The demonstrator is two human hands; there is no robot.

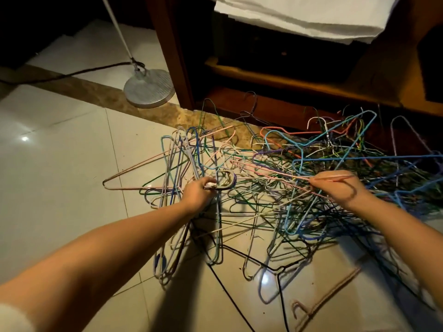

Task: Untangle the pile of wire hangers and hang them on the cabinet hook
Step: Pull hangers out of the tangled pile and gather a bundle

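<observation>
A tangled pile of wire hangers point(340, 152) in blue, green, pink, white and black lies on the tiled floor before a wooden cabinet point(299, 92). My left hand point(199, 192) grips the hooks of a bunch of several hangers point(172, 236) that hang down and to the left. My right hand point(335, 188) pinches a pink hanger point(271, 172) whose wire runs left across the pile. A separate group of hangers point(177, 152) lies flat at the pile's left. No cabinet hook is in view.
A lamp's round metal base point(149, 88) and pole stand at the cabinet's left corner, with a dark cable point(72, 73) running left. White folded cloth point(299, 15) lies on the cabinet's upper shelf. Loose hangers point(311, 305) lie near my right forearm.
</observation>
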